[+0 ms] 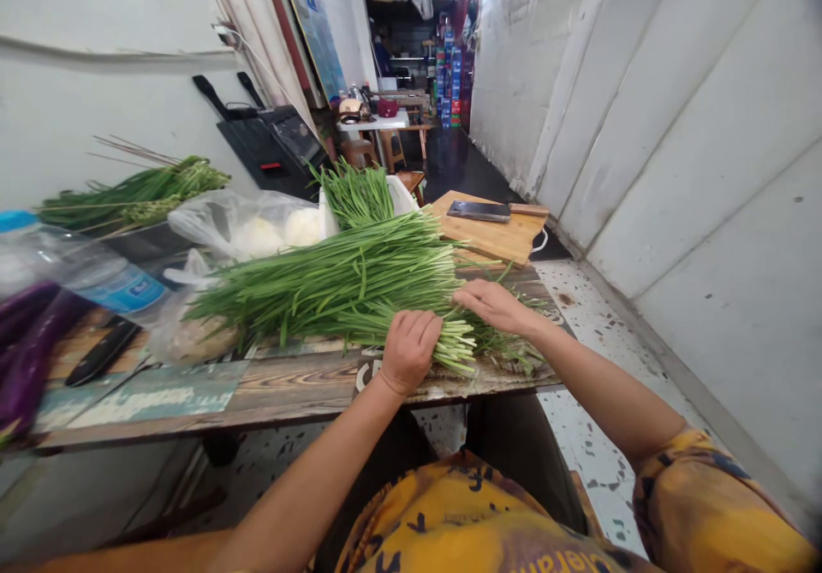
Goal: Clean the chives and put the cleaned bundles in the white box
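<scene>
A large heap of garlic chives (334, 269) lies across the table, pale stem ends pointing right. My left hand (412, 350) is closed around a smaller bunch at the heap's near side, with its white ends (457, 346) sticking out past my fist. Beside those ends, my right hand (489, 303) is held with fingers stretched out toward the stems, palm turned down and inward. Whether its fingertips touch the stems I cannot tell. Under and behind it lie loose trimmings (514, 346). More chives (356, 192) stand in a white basket (402, 194) behind the heap.
A cutting board (481, 230) bearing a phone (479, 211) sits at the back right. To the left are a plastic bag of white vegetables (257, 226), another bag (193, 329), a water bottle (109, 273), purple eggplants (32, 350) and a black-handled knife (103, 352). Walls flank both sides.
</scene>
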Demonstrator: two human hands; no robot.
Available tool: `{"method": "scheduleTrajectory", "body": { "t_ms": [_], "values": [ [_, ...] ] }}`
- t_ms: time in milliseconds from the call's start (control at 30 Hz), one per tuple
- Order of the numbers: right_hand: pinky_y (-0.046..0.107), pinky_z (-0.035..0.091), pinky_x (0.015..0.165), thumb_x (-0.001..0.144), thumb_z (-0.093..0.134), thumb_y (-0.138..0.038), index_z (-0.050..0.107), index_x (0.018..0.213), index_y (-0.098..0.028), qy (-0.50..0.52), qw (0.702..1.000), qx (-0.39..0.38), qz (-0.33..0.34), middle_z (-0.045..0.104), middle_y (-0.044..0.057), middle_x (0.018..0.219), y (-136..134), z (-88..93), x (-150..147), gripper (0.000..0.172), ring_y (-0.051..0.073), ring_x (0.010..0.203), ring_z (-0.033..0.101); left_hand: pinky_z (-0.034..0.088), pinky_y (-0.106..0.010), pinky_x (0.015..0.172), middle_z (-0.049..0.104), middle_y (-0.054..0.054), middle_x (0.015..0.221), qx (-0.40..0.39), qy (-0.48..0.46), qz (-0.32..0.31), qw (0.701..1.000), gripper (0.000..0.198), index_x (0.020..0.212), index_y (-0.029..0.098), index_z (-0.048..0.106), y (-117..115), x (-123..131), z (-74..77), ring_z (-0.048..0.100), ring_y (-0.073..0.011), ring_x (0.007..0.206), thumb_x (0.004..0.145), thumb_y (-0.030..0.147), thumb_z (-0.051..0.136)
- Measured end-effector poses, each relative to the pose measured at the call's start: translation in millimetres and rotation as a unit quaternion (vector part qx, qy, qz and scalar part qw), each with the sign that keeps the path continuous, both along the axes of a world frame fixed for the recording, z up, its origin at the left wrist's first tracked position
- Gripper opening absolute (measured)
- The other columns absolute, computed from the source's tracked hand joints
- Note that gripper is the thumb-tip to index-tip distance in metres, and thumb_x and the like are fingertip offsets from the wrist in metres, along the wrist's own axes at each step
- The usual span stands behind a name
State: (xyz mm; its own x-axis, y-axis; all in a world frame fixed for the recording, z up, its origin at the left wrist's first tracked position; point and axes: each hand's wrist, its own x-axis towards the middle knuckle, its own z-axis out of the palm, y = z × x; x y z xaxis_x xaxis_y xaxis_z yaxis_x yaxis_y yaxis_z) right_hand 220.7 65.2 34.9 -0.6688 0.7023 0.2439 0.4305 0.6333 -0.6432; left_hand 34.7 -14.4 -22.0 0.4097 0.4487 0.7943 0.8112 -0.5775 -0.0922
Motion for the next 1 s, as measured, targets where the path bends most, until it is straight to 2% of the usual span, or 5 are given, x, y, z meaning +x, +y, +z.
{"method": "scheduleTrajectory", "body": {
  "t_ms": [100, 167, 533, 900, 1000],
  "values": [
    [0.025, 0.040, 0.063, 0.090, 0.033, -0.052, 0.065, 0.071, -0.013, 0.011, 0.986, -0.166, 0.012, 0.060, 0.002, 0.063, -5, 2.6, -5, 0.054, 0.014, 0.063, 0.053, 0.040, -0.038, 0.080, 0.066, -0.014, 0.097, -0.003, -0.002, 0.002, 1.000, 0.029, 0.108, 0.013, 0.058, 0, 0, -0.8, 0.056, -0.0225, 0.094, 0.088, 0.013, 0.037],
    [0.023, 0.038, 0.058, 0.086, 0.041, -0.053, 0.064, 0.067, -0.012, 0.026, 0.984, -0.176, 0.003, 0.056, 0.000, 0.058, -6, 0.7, -4, 0.050, 0.012, 0.059, 0.050, 0.040, -0.038, 0.079, 0.066, -0.014, 0.097, -0.007, -0.002, 0.004, 1.000, 0.029, 0.108, 0.013, 0.058, 0, -1, -1.1, 0.056, -0.0228, 0.094, 0.087, 0.014, 0.038],
    [0.025, 0.041, 0.071, 0.082, 0.052, -0.025, 0.068, 0.074, -0.016, 0.039, 0.996, 0.079, 0.027, 0.066, 0.005, 0.073, -7, -7.4, -2, 0.020, 0.015, 0.072, 0.056, 0.042, -0.038, 0.078, 0.065, -0.014, 0.094, -0.005, -0.007, 0.010, 1.000, 0.026, 0.106, 0.012, 0.056, 1, 1, -0.8, 0.055, -0.0236, 0.088, 0.084, 0.015, 0.042],
    [0.033, 0.033, 0.078, 0.087, 0.048, -0.040, 0.062, 0.056, -0.015, -0.126, 0.955, 0.198, -0.179, 0.063, 0.008, 0.070, 16, -16.0, 16, 0.042, 0.020, 0.079, 0.052, 0.040, -0.038, 0.079, 0.065, -0.015, 0.096, -0.005, -0.004, 0.011, 1.000, 0.027, 0.108, 0.010, 0.054, 0, 2, 0.8, 0.054, -0.0239, 0.090, 0.084, 0.015, 0.043],
    [0.037, 0.029, 0.083, 0.084, 0.053, -0.036, 0.068, 0.075, -0.016, -0.146, 0.941, 0.238, -0.190, 0.062, 0.010, 0.092, 21, -12.3, 14, 0.027, 0.023, 0.093, 0.049, 0.040, -0.037, 0.078, 0.065, -0.014, 0.095, 0.000, 0.003, 0.016, 1.000, 0.026, 0.107, 0.010, 0.055, 0, 2, 1.8, 0.054, -0.0236, 0.089, 0.085, 0.014, 0.042]
  ]
}}
